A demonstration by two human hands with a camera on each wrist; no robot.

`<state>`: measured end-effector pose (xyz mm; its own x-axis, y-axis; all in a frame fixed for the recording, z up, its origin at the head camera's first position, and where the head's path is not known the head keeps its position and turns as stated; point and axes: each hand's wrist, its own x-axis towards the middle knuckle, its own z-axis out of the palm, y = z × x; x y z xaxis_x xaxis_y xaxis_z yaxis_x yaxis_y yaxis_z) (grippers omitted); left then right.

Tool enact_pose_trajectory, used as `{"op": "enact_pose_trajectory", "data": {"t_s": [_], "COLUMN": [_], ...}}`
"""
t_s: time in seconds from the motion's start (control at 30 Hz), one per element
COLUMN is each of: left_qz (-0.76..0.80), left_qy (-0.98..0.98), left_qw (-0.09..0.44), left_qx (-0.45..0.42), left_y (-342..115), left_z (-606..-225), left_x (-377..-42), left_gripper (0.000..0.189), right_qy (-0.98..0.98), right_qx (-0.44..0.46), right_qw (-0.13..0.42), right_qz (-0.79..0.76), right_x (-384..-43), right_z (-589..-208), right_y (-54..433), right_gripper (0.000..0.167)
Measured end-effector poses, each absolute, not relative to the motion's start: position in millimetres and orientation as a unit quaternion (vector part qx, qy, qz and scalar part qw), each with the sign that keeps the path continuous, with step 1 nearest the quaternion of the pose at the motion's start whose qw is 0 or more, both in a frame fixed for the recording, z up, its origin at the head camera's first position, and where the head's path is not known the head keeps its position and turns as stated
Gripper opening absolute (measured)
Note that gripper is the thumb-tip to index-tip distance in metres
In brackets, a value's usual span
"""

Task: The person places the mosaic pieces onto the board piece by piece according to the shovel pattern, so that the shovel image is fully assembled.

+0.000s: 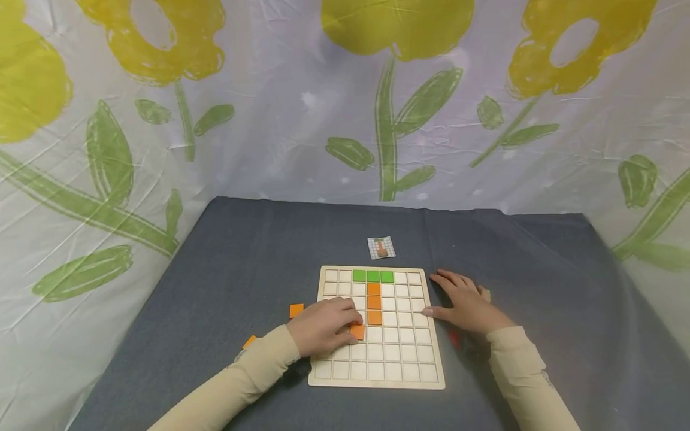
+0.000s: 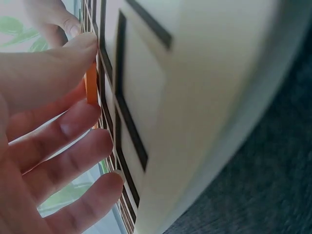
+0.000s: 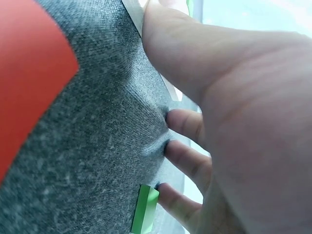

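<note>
Over the pale wooden gridded board (image 1: 392,353), the left hand (image 1: 323,326) pinches an orange square tile (image 1: 357,333), just below-left of the column of orange tiles (image 1: 374,303). Keeping it level should help it seat cleanly; the right hand (image 1: 466,305), fingers spread, can steady the board's edge.

No readable text, brand or number in any of my views. Small card (image 1: 381,247) beyond my hands, sideways between left hand (image 1: 326,326) and right hand (image 1: 466,302): printed grid, green and orange figure; any lettering too tiny to make out. Left sleeve (image 1: 261,365), right sleeve (image 1: 520,362), behind each hand: faint dark marks, illegible.
</note>
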<state>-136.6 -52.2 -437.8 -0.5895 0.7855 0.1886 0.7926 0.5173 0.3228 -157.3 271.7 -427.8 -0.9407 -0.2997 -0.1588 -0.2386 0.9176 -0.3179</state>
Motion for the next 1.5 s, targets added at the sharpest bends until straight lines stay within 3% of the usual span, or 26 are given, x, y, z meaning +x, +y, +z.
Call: {"op": "enact_pose_trajectory", "data": {"t_s": [0.57, 0.83, 1.13, 1.5], "left_qz": [-0.166, -0.164, -0.169, -0.216], "left_qy": [-0.872, -0.862, -0.866, -0.899], "left_qw": [0.004, -0.007, -0.015, -0.011], "left_qx": [-0.461, -0.479, -0.47, -0.382], "left_y": [-49.5, -53.5, -55.8, -108.1], "left_z": [-436.8, -432.5, -431.9, -420.4], "left_x": [-136.2, -138.4, -139.3, -140.9], "left_gripper": [0.035, 0.02, 0.018, 0.024], "right_qy": [0.975, 0.976, 0.974, 0.973], "right_qx": [-0.137, -0.132, -0.134, -0.134], "right_qw": [0.096, 0.1, 0.102, 0.1], "right_qz": [-0.145, -0.143, -0.15, -0.157], "right_x": [-157.6, -157.7, -157.1, -158.9], "right_z": [-430.9, -431.6, -431.7, -431.3], "right_y": [273.2, 271.7, 272.7, 271.6], "right_gripper": [0.089, 0.089, 0.088, 0.087]}}
